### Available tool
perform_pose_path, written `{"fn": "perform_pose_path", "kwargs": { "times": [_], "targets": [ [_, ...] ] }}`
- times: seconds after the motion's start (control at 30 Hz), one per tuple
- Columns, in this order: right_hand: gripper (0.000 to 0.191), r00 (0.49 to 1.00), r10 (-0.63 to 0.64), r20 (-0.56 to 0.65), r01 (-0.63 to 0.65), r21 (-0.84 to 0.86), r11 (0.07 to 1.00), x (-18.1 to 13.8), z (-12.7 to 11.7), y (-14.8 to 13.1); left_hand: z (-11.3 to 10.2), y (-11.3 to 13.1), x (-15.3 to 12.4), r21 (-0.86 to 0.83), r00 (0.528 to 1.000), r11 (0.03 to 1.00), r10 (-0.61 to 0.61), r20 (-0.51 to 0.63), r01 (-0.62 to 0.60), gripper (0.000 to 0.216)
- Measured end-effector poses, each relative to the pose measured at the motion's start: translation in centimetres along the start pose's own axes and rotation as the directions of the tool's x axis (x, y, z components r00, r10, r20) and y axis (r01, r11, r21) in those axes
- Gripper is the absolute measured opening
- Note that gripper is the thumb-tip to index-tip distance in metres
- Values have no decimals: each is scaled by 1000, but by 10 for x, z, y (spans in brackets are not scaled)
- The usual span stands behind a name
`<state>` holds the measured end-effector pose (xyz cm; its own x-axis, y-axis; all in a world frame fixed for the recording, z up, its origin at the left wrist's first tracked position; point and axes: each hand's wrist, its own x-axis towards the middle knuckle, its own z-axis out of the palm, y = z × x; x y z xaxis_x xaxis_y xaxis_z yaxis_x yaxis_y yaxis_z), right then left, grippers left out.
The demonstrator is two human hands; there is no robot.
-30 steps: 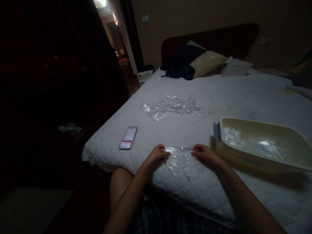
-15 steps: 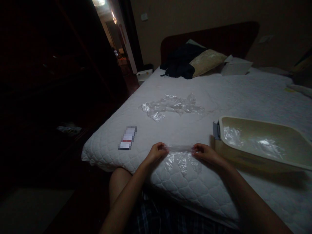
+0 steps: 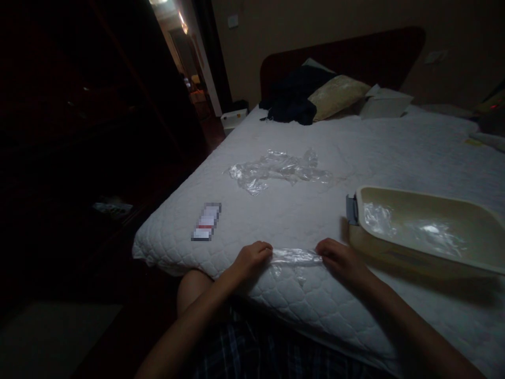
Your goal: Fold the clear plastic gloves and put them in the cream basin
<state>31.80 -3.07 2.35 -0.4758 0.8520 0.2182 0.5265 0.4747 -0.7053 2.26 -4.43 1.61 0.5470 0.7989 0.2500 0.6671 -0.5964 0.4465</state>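
A clear plastic bag [image 3: 295, 256] is stretched between my two hands over the near edge of the bed. My left hand [image 3: 254, 258] pinches its left end, fingers closed. Its right end is gripped by my right hand [image 3: 338, 258], closed as well. The upper part is gathered into a flat band, and a short crinkled piece hangs below it onto the quilted cover. Farther up the bed lies a crumpled heap of clear plastic [image 3: 280, 169]. To the right stands a cream plastic bin [image 3: 414, 263] with more clear plastic [image 3: 437, 237] inside.
A phone-shaped item with a blurred-out face [image 3: 206, 221] lies left on the white quilted bed cover [image 3: 173, 231]. A grey latch [image 3: 351, 209] sticks out from the bin's left end. Dark cloth [image 3: 295, 100], a beige pillow [image 3: 337, 97] and a white box [image 3: 386, 102] sit by the headboard.
Both hands have moved slightly down toward me and turned knuckles-up. The plastic between them has become a thicker folded band, and less of it hangs below.
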Motion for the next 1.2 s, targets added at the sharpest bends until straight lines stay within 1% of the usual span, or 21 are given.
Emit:
{"fn": "perform_pose_path", "kwargs": {
  "times": [0.07, 0.13, 0.23, 0.33, 0.43, 0.5, 0.57, 0.6, 0.63, 0.67, 0.7, 0.73, 0.77, 0.83, 0.87, 0.93, 1.0, 1.07, 1.1, 1.17, 1.2],
  "targets": [
    [16, 998, -64, 23, 66, -87, 994, -5, -1, -2, 2, -2, -5, 119, 998, 991, 54, 9, -55, 22],
    [19, 995, -99, 25, 101, -171, 980, -9, 0, -2, 3, -3, -9, 219, 985, 961, 166, 34, -170, 23],
    [20, 990, -140, 18, 139, -275, 951, -13, 4, 2, 3, -3, -12, 326, 937, 880, 345, 62, -345, 20],
    [20, 986, -165, 21, 163, -321, 933, -14, 7, 5, 3, -2, -15, 366, 925, 855, 378, 48, -368, 19],
    [20, 987, -160, -24, 145, -309, 940, -11, 4, 0, 2, -1, -20, 332, 950, 898, 312, -18, -289, 22],
    [21, 987, -141, -72, 116, -276, 954, -7, 0, -8, -1, 3, -23, 234, 964, 947, 248, -91, -222, 26],
    [21, 987, -91, -134, 64, -198, 978, -1, -1, -20, -5, 12, -21, 47, 973, 991, 132, -189, -125, 28],
    [21, 985, -41, -169, 20, -128, 992, 4, 0, -26, -6, 18, -19, -84, 971, 995, 32, -239, -54, 26],
    [20, 981, 30, -191, -36, -29, 999, 8, 3, -32, -7, 25, -14, -244, 961, 969, -104, -257, 39, 23],
    [19, 976, 119, -183, -102, 97, 990, 13, 8, -38, -6, 31, -8, -406, 939, 902, -254, -230, 145, 21],
    [18, 967, 220, -131, -185, 239, 953, 18, 14, -43, -4, 38, -1, -552, 915, 797, -379, -136, 247, 20],
    [19, 950, 312, -27, -279, 377, 883, 23, 21, -47, -2, 43, 6, -674, 882, 655, -471, -10, 342, 20],
    [19, 922, 373, 102, -372, 492, 787, 27, 29, -49, 2, 46, 13, -748, 844, 508, -521, 129, 428, 21],
    [18, 853, 452, 259, -506, 621, 599, 33, 43, -49, 11, 47, 24, -798, 765, 269, -554, 330, 539, 20],
    [16, 825, 489, 284, -539, 656, 528, 33, 47, -46, 15, 45, 27, -807, 728, 171, -563, 390, 565, 19],
    [12, 780, 552, 293, -570, 697, 435, 32, 51, -36, 20, 38, 29, -824, 671, -3, -579, 463, 566, 14],
    [9, 752, 594, 285, -576, 723, 382, 28, 47, -24, 19, 29, 27, -817, 620, -161, -576, 533, 554, 12],
    [8, 736, 619, 273, -571, 741, 353, 23, 37, -13, 13, 21, 22, -787, 576, -282, -554, 601, 549, 11],
    [8, 734, 628, 259, -563, 749, 349, 20, 32, -8, 9, 19, 19, -776, 564, -319, -546, 619, 544, 11],
    [10, 740, 635, 221, -541, 757, 367, 13, 22, 0, 1, 16, 13, -769, 558, -342, -539, 632, 540, 11],
    [12, 752, 632, 187, -523, 753, 398, 10, 18, 2, -2, 15, 10, -779, 565, -323, -548, 617, 538, 11]
  ]
}}
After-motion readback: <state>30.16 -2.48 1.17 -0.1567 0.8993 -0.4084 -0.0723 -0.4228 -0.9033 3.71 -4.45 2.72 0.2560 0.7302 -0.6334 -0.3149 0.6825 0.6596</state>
